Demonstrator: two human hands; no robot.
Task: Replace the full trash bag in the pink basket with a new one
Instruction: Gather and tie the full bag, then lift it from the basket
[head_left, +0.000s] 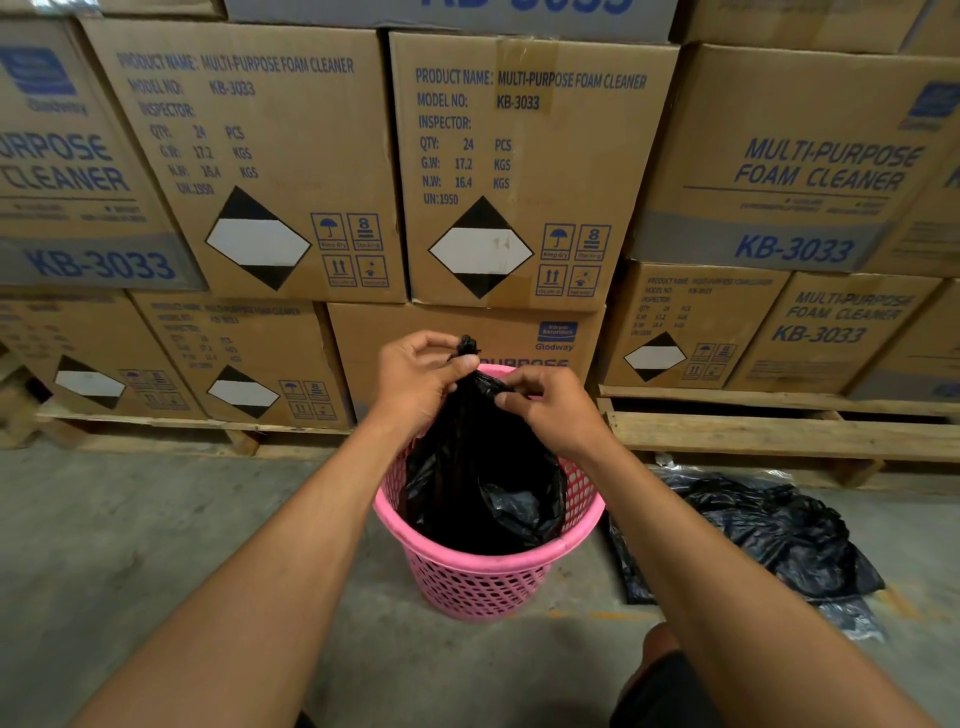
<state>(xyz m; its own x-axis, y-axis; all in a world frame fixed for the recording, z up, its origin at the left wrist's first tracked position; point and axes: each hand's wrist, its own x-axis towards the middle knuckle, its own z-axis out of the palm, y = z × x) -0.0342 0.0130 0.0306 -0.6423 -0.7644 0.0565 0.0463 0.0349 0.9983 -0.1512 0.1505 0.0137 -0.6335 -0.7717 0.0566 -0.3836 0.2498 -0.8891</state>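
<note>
A pink perforated basket (483, 577) stands on the concrete floor in the middle of the head view. A full black trash bag (478, 483) sits inside it, its top gathered into a neck that rises above the rim. My left hand (415, 384) grips that neck, and a twisted tip of plastic sticks up past its thumb. My right hand (550, 410) pinches the bag's plastic just to the right of the neck. Both forearms reach in from the bottom of the frame.
A flat pile of black plastic bags (763, 535) lies on the floor right of the basket. Stacked cardboard boxes (509, 171) on wooden pallets (779, 431) form a wall directly behind. Bare concrete floor (156, 519) spreads to the left. My knee (660, 649) shows at the bottom.
</note>
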